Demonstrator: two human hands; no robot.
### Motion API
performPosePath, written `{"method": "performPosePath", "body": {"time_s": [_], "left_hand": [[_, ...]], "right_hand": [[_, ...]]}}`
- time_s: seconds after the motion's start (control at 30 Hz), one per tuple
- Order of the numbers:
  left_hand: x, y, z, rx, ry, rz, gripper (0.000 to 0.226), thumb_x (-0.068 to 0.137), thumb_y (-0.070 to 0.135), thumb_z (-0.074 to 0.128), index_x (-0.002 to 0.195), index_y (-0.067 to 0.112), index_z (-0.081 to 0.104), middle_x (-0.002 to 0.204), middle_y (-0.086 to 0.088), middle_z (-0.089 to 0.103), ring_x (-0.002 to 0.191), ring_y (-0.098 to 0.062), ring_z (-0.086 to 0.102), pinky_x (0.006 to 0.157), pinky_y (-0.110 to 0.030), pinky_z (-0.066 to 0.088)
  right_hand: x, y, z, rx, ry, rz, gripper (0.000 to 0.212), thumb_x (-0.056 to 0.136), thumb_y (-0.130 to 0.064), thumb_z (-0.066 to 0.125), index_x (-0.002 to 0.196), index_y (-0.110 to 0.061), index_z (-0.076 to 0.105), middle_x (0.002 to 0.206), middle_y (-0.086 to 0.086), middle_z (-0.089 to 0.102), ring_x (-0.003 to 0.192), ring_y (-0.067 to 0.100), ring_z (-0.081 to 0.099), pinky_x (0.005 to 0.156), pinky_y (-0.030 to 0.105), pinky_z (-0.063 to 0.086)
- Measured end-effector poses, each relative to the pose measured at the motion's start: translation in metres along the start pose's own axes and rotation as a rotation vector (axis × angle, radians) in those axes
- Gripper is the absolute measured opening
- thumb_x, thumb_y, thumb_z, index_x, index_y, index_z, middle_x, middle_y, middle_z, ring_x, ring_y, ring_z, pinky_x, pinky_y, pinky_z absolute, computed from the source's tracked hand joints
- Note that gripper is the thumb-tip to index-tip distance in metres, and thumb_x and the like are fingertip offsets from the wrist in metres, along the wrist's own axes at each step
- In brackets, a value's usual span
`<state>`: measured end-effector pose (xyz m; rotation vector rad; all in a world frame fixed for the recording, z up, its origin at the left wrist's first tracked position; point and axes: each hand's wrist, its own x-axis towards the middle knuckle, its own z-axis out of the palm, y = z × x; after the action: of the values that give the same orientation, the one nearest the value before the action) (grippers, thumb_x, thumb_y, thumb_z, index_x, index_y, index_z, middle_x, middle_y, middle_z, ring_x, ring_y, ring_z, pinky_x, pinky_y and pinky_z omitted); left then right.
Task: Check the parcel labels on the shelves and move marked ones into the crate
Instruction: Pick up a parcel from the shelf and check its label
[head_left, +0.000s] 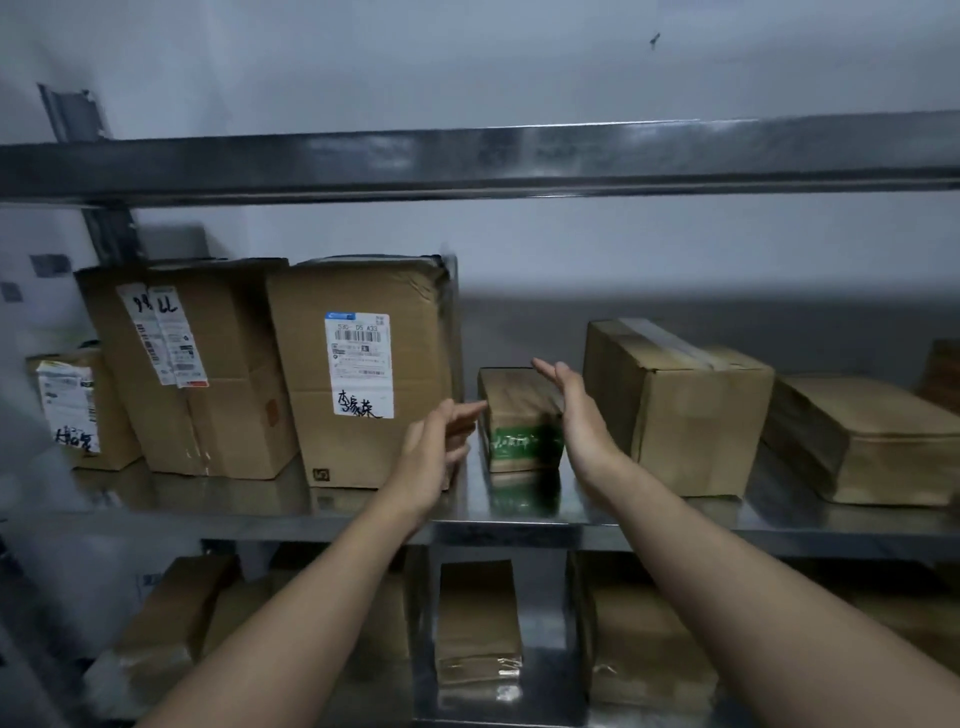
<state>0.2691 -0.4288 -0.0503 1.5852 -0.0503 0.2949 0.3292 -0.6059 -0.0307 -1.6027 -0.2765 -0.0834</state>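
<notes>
The steel shelf (519, 519) carries a tall labelled carton (358, 374) on the left and a taped carton (675, 405) on the right. In the gap between them stands the small brown parcel (519, 421), with a green band across its front. It looks light and stiff, the wrap probably slick, so I judge its two long sides the place to clamp. My left hand (441, 441) and right hand (576, 410) flank it, fingers straight, holding nothing. No label shows on it.

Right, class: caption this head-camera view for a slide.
Open left hand and right hand flank a green-banded parcel on a metal shelf, between a labelled box and a plain box.
</notes>
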Motion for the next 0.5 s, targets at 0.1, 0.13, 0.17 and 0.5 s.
{"method": "performPosePath", "body": {"time_s": [0.1, 0.13, 0.17, 0.5], "left_hand": [[0.011, 0.002, 0.038, -0.043, -0.020, -0.055, 0.033, 0.107, 0.055, 0.034, 0.113, 0.044, 0.064, 0.126, 0.015, 0.071, 0.137, -0.009, 0.056, 0.118, -0.029, 0.039], [0.014, 0.005, 0.049, -0.113, -0.009, -0.094, 0.031, 0.110, 0.051, 0.032, 0.107, 0.043, 0.062, 0.108, 0.021, 0.075, 0.121, 0.002, 0.065, 0.104, -0.018, 0.047], [0.015, 0.006, 0.058, -0.178, -0.007, -0.129, 0.034, 0.113, 0.046, 0.029, 0.100, 0.040, 0.060, 0.087, 0.024, 0.077, 0.095, 0.009, 0.072, 0.085, -0.013, 0.053], [-0.002, -0.015, 0.072, -0.268, 0.119, -0.192, 0.024, 0.109, 0.046, 0.037, 0.119, 0.037, 0.057, 0.121, 0.007, 0.067, 0.109, -0.009, 0.065, 0.091, -0.024, 0.055]], "right_hand": [[0.009, 0.011, -0.016, -0.004, -0.018, 0.085, 0.042, 0.113, -0.054, 0.027, 0.120, -0.040, 0.066, 0.123, -0.010, 0.066, 0.118, 0.005, 0.058, 0.097, 0.028, 0.036], [0.010, 0.013, -0.017, 0.004, -0.037, 0.119, 0.044, 0.112, -0.056, 0.027, 0.119, -0.040, 0.067, 0.117, -0.009, 0.068, 0.111, 0.005, 0.060, 0.093, 0.029, 0.038], [0.012, 0.018, -0.017, 0.005, -0.052, 0.146, 0.048, 0.111, -0.058, 0.027, 0.123, -0.037, 0.069, 0.118, -0.006, 0.071, 0.111, 0.008, 0.062, 0.092, 0.032, 0.040], [0.008, 0.064, -0.024, -0.021, 0.037, 0.156, 0.083, 0.084, -0.079, 0.025, 0.147, -0.032, 0.054, 0.154, 0.001, 0.053, 0.141, 0.021, 0.051, 0.122, 0.055, 0.037]]}}
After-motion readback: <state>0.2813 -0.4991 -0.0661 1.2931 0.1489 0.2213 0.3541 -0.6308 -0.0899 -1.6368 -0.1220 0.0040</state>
